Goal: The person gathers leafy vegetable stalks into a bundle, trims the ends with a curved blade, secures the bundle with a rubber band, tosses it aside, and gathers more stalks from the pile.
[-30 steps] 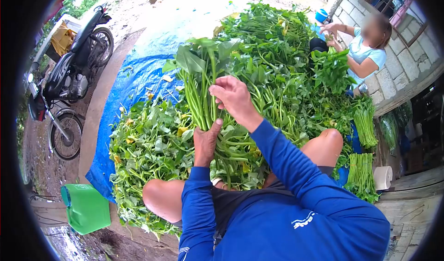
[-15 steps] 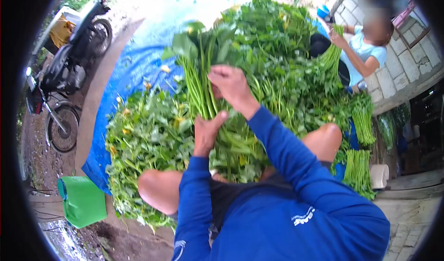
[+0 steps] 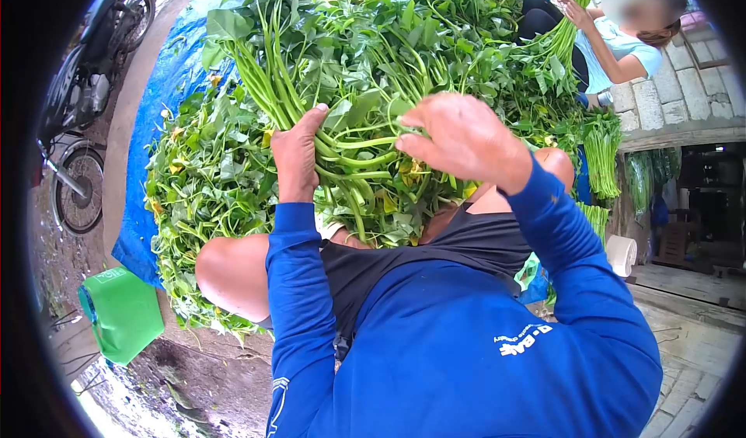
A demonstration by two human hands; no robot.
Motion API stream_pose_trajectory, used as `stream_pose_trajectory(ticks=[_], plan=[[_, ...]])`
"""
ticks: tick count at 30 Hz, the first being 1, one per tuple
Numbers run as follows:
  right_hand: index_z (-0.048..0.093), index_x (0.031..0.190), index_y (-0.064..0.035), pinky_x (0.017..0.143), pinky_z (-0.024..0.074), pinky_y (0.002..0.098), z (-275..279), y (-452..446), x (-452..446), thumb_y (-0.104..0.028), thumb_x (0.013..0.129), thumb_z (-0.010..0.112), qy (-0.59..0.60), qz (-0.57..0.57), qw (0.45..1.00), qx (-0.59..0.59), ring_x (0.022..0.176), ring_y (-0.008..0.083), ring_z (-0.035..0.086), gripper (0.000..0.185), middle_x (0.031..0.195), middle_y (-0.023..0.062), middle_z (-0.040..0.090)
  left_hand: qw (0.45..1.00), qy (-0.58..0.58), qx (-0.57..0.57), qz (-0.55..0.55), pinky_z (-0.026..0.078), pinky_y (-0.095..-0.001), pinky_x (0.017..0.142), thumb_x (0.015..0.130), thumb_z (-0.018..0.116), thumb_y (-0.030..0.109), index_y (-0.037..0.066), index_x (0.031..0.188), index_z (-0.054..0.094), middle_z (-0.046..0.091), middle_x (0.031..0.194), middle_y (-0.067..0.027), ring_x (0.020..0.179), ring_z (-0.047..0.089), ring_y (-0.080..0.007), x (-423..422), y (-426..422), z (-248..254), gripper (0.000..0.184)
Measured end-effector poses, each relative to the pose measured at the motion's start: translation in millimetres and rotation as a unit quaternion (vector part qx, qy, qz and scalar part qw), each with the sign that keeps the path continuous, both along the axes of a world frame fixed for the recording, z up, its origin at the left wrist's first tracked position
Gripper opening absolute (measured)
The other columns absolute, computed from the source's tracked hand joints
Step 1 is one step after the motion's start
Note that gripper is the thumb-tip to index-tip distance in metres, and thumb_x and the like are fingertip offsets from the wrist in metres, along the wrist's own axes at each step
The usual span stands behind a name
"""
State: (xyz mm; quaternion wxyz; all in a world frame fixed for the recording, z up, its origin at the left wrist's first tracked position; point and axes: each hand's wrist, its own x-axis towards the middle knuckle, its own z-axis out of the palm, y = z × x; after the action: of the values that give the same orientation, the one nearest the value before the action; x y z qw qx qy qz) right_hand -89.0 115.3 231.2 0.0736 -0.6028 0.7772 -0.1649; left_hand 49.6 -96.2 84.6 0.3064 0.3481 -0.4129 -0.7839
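My left hand (image 3: 295,154) is closed around a bunch of long-stemmed leafy greens (image 3: 268,77), its thumb lying across the stems. The leaves point up and left, while the cut stem ends fan out to the right. Just beyond those ends is my right hand (image 3: 470,139), blurred, with its thumb and fingers curled close to the stem tips. Whether it pinches a stem I cannot tell. Beneath both hands spreads a large heap of the same greens (image 3: 225,166), some with yellowed leaves, reaching up to my crossed legs.
The heap lies on a blue tarp (image 3: 144,182). Tied-looking bunches of stems (image 3: 602,158) lie at the right. A co-worker (image 3: 618,50) sits at upper right holding greens. A motorcycle (image 3: 81,119) stands at left, above a green container (image 3: 120,314).
My left hand has moved up and left with the bunch, which now tilts left. My right hand has left the upper stems for the cut ends at right. The view has shifted.
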Motion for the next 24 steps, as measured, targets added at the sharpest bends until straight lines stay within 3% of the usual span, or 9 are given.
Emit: stream_pose_trajectory(ticks=[1,4,5,8,12,14,15,20,24], plan=[[0.08,0.107,-0.0004,0.076,0.058,0.0428,-10.1,7.7,1.4,-0.024,0.095,0.077,0.043,-0.018,0.998,-0.032,0.081,0.0302,0.074,0.027,0.092,0.019,0.076,1.0,0.01,-0.002,0.005,0.061,-0.0296,0.069,0.087,0.086,0.007,-0.005,0.109,0.074,0.077,0.095,-0.0085,0.076,0.073,-0.0144,-0.9,0.5,1.3,0.027],[0.078,0.107,0.0017,0.073,0.0559,0.0435,-24.9,12.6,-5.6,-0.021,0.096,0.075,-0.186,-0.098,0.974,0.08,0.075,0.0276,0.072,0.026,0.085,0.017,0.074,1.0,0.01,-0.002,0.021,0.06,-0.0296,0.065,0.089,0.086,0.009,-0.003,0.108,0.075,0.076,0.093,-0.0069,0.073,0.072,-0.0137,-1.0,3.0,5.5,0.025],[0.077,0.104,0.0006,0.069,0.0528,0.0391,-44.2,18.9,-7.9,-0.021,0.098,0.072,-0.249,-0.101,0.962,0.041,0.067,0.0194,0.064,0.023,0.076,0.0109,0.07,1.0,0.005,0.0,0.024,0.059,-0.0291,0.064,0.09,0.086,0.011,-0.003,0.106,0.076,0.076,0.091,-0.0055,0.072,0.071,-0.0128,-1.0,2.9,4.8,0.023],[0.077,0.103,0.0,0.065,0.05,0.0339,-70.8,22.6,-5.0,-0.022,0.1,0.071,-0.462,-0.174,0.868,0.056,0.066,0.0119,0.056,0.023,0.075,0.0063,0.068,0.999,0.001,0.014,0.037,0.062,-0.0309,0.061,0.089,0.085,0.009,-0.004,0.109,0.072,0.075,0.093,-0.0085,0.069,0.073,-0.016,-1.7,2.8,7.8,0.028],[0.076,0.094,0.0025,0.062,0.0491,0.0346,-92.6,14.6,17.4,-0.022,0.095,0.064,-0.366,-0.131,0.917,0.092,0.065,0.0127,0.057,0.028,0.069,0.0073,0.065,0.998,-0.024,0.011,0.055,0.062,-0.0319,0.057,0.089,0.086,0.012,-0.004,0.105,0.071,0.073,0.084,-0.0089,0.065,0.072,-0.0177,-4.9,6.4,2.7,0.027],[0.074,0.089,0.0021,0.063,0.0514,0.0409,-82.5,0.7,33.8,-0.027,0.093,0.058,-0.33,-0.105,0.906,0.245,0.064,0.0214,0.063,0.033,0.068,0.0137,0.067,0.997,-0.043,-0.035,0.049,0.062,-0.0328,0.057,0.089,0.087,0.015,-0.003,0.1,0.072,0.07,0.079,-0.0089,0.062,0.07,-0.0179,-5.1,8.1,-1.5,0.026],[0.074,0.09,0.0009,0.069,0.0538,0.047,-95.1,1.9,39.2,-0.03,0.093,0.057,-0.32,-0.082,0.915,0.232,0.068,0.0329,0.067,0.036,0.076,0.0205,0.071,0.997,-0.053,-0.038,0.043,0.06,-0.0318,0.054,0.089,0.087,0.013,-0.003,0.099,0.072,0.071,0.079,-0.0093,0.06,0.069,-0.0178,-3.5,11.5,-0.7,0.024],[0.078,0.093,0.0014,0.083,0.0578,0.0508,-155.6,30.5,57.8,-0.032,0.09,0.06,-0.321,0.055,0.878,0.351,0.085,0.0416,0.074,0.038,0.091,0.0259,0.075,0.997,-0.041,-0.041,0.047,0.057,-0.0295,0.053,0.089,0.085,0.008,-0.002,0.106,0.069,0.072,0.083,-0.0077,0.06,0.068,-0.0159,5.5,-2.7,4.4,0.025],[0.072,0.098,-0.0015,0.079,0.0586,0.0487,-68.5,37.7,52.9,-0.019,0.09,0.068,-0.386,0.044,0.885,0.255,0.088,0.038,0.074,0.02,0.09,0.0209,0.073,0.996,-0.059,-0.045,0.05,0.058,-0.0279,0.056,0.091,0.085,0.01,-0.003,0.104,0.075,0.074,0.085,-0.0067,0.064,0.07,-0.0147,18.7,-14.6,1.8,0.021]])
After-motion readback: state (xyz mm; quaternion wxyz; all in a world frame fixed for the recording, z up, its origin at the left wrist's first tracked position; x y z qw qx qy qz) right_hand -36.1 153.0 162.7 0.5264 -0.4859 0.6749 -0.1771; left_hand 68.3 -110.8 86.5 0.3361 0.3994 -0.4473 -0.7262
